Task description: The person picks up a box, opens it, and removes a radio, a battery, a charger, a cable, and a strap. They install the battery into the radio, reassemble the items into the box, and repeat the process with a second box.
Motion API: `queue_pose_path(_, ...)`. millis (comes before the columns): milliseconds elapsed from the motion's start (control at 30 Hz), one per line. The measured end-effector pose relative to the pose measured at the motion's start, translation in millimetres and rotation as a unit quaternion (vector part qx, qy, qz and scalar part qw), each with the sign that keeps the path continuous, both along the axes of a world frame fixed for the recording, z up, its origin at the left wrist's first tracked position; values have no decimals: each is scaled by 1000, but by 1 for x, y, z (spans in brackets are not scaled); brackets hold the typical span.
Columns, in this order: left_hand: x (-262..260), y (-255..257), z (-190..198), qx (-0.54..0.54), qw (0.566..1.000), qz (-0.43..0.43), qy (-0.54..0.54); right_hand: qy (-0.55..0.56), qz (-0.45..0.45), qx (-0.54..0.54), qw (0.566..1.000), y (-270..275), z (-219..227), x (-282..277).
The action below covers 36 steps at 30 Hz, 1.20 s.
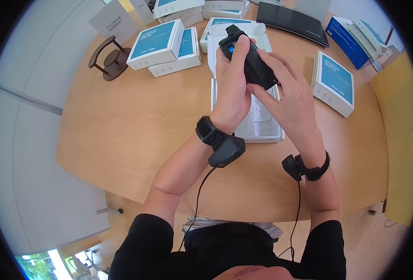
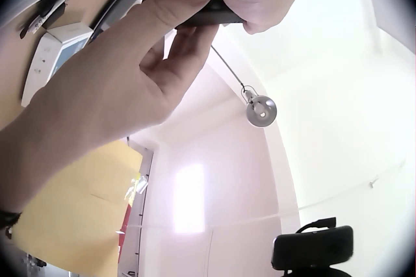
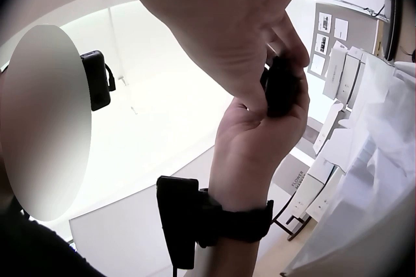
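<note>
A black handheld device (image 1: pixel 259 70) with a small blue spot near its top is held up by both hands. My left hand (image 1: pixel 232 86) grips it from the left, thumb lying along its face. At its right side and lower end, my right hand (image 1: pixel 293 88) holds it between thumb and fingers. In the right wrist view, the device (image 3: pixel 281 87) lies dark in the left palm, partly hidden by fingers. Below the hands stands an open white box (image 1: pixel 262 138) with a pale inner tray and its lid raised behind; hands and device cover part of it.
White-and-blue boxes (image 1: pixel 155 44) are stacked at the back left, and another box (image 1: pixel 336 84) lies at the right. A closed black laptop (image 1: pixel 293 23) is at the back. A small brown wooden chair-shaped stand (image 1: pixel 115 63) is at the left. Cables hang from both wrist cameras.
</note>
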<state>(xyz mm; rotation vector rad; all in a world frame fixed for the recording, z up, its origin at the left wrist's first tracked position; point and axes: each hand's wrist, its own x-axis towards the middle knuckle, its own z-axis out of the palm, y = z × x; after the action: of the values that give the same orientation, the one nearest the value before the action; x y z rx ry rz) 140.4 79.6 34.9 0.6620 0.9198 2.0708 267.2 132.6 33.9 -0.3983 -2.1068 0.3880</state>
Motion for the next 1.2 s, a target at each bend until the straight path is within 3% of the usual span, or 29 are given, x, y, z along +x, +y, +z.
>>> queue_pose_path(133,-9,5,-4,38,999,-3,-3,-49,-21,-6,999,-6,9,6)
queue_pose_path(367,-25,2,-2,56,997,-25,-50,-100,4,-111,989,-17,25,13)
queue_pose_path(533,-39,0,6,134,987,6,-93,-179,14,-168,969,-8,34,30)
queue_pose_path(833,-28,0,10,145,988,-18,-53,-37,14,-149,988,-9,30,17)
queue_pose_path(933,-16,-3,11,124,991,-43,4,5,-13,-50,999,-8,24,11)
queue_pose_path(1200,-3,2,4,162,981,-81,64,-10,-46,-18,999,-10,17,8)
